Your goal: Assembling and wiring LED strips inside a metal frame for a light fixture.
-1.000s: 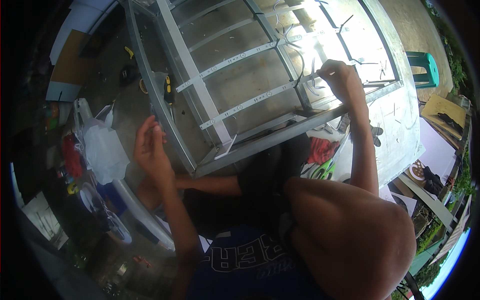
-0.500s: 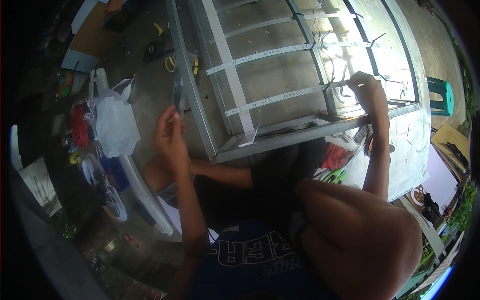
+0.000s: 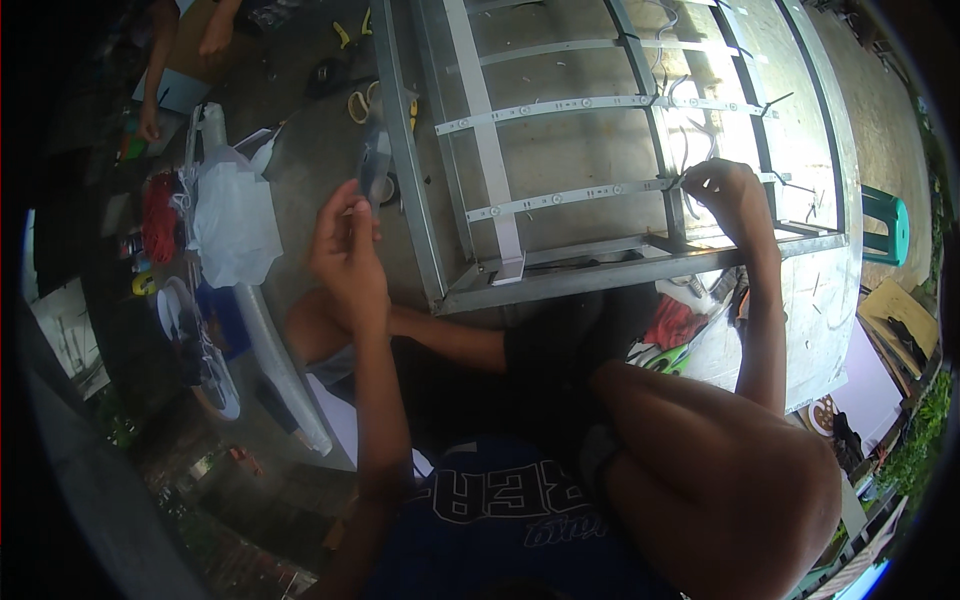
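Note:
My left hand [image 3: 345, 250] is raised beside the near left corner of a grey metal frame [image 3: 600, 277]. Its fingers pinch a narrow clear plastic packet [image 3: 374, 165], blurred, its contents hard to make out. Over the frame's near side, my right hand [image 3: 728, 195] has its fingertips pressed together where an LED strip [image 3: 590, 193] crosses a metal bar; whatever they grip is hidden. Another LED strip [image 3: 560, 104] lies farther away, with a black cable tie [image 3: 775, 104] sticking up at its right end. Loose grey wires [image 3: 710, 135] curl near my right fingers.
Scissors with yellow handles [image 3: 358, 105] lie left of the frame. A white plastic bag [image 3: 235, 220] and red wire coil [image 3: 160, 215] are farther left. Another person's hand [image 3: 217, 38] shows at the upper left. A green stool [image 3: 884, 225] stands at right.
My right hand has moved slightly left and down to the strip's crossing with the bar. The left hand still holds the packet. Another person's arms have come into view at upper left.

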Demonstrator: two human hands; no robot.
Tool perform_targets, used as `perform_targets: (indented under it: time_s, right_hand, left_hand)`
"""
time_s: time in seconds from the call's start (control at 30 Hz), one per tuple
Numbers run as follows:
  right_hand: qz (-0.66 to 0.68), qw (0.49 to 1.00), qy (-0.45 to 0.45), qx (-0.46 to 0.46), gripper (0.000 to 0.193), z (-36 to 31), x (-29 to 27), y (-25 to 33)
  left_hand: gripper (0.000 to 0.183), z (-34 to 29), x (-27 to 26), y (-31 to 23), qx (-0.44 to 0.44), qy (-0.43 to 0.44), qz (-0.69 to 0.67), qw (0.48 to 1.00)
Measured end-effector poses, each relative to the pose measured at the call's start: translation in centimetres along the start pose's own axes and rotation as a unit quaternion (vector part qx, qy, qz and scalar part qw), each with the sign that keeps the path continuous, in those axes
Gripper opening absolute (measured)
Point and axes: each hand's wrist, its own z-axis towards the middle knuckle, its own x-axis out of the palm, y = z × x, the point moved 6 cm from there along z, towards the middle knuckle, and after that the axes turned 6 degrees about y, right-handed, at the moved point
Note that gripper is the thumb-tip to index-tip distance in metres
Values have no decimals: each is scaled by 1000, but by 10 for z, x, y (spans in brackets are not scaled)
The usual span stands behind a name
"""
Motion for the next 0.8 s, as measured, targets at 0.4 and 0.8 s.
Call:
perform_targets:
  time_s: [0.4,0.8]
  right_hand:
    - [22,998,49,-14,13,21,17,11]
    - [109,990,90,24,9,22,16,-19]
  left_hand:
    - [20,-4,211,-63,200,393,119,889]
    - [7,-37,308,-18,258,414,132,863]
